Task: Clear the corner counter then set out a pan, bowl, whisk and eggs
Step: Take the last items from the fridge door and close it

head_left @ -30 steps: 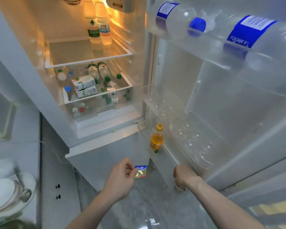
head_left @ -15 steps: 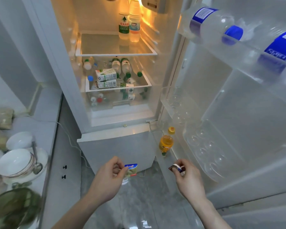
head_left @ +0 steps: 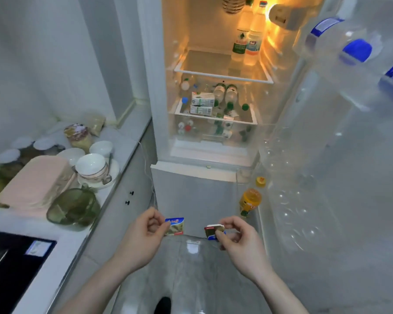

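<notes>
Standing before the open white fridge point(head_left: 213, 87), the person is now holding a small item in each hand, where a second ago only the left hand point(head_left: 143, 236) was carrying one and the right was reaching low by the door. The left fingers point(head_left: 156, 219) are pinching a small blue-and-green foil packet point(head_left: 174, 226) by its edge; the right hand point(head_left: 241, 241) is pinching a second small packet, red, white and blue point(head_left: 213, 232), between thumb and fingertips. What the packets contain is too small to read. The view is also swinging left, so the white bench point(head_left: 114, 141) is coming into sight, crowded with white ceramic bowls point(head_left: 91, 166), a pink plastic box point(head_left: 36, 182), a green mesh basket point(head_left: 74, 207) and lidded jars. An orange juice bottle point(head_left: 249, 201) is standing in the lower door shelf, just above the right hand.

For the task this looks like a side errand: the clear egg tray point(head_left: 304, 214) in the door is appearing empty, no eggs are visible anywhere, and no pan or whisk is showing. The bench is not yet cleared.
</notes>
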Demonstrator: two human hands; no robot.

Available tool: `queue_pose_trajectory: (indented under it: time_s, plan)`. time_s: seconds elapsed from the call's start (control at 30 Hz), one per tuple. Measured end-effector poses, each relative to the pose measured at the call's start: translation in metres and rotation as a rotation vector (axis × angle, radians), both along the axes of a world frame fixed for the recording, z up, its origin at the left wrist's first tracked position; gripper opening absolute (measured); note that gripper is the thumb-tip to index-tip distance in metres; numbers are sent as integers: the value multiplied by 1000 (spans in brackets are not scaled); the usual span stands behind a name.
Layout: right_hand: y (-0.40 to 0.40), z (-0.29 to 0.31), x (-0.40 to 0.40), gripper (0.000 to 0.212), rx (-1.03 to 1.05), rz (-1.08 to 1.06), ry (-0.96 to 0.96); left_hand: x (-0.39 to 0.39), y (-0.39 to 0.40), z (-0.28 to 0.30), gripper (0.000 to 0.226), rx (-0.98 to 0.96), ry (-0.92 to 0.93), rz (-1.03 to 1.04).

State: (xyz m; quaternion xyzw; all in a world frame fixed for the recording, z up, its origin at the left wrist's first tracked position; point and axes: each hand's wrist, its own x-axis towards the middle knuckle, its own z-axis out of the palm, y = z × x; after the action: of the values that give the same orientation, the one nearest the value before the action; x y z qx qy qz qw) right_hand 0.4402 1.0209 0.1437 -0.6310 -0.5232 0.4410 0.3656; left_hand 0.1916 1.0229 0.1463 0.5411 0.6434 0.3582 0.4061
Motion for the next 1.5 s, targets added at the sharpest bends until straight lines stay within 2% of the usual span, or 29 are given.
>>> queue_pose_trajectory:
  time_s: [0.2, 0.4, 0.63, 0.87, 1.0, 1.17, 1.37, 1.5]
  plan:
    - [-14, 4, -1, 19, -51, 273, 91, 3, -102, -8, 18, -45, -21, 306]
    - [-55, 4, -53, 19, -125, 590, 119, -7, -238, -9, 15, -129, 1, 649]
    - [-127, 9, -106, 20, -149, 901, 68, -8, -361, -2, 7, -117, -131, 978]
    - [-218, 19, -176, 17, -109, 1153, 15, -21, -471, 14, 8, -65, -146, 1193]
    - [-303, 23, -225, 15, -117, 1330, 13, -27, -563, 21, 10, -59, -147, 1329]
    - [-413, 20, -272, 18, -65, 1551, 13, -27, -677, 14, 17, -70, -202, 1498]
    - [-512, 14, -310, 18, -89, 1736, -63, -27, -774, -1, 18, -30, -272, 1726]
    - [-551, 11, -351, 24, -121, 1837, -102, -43, -816, -13, 36, 42, -341, 1865]
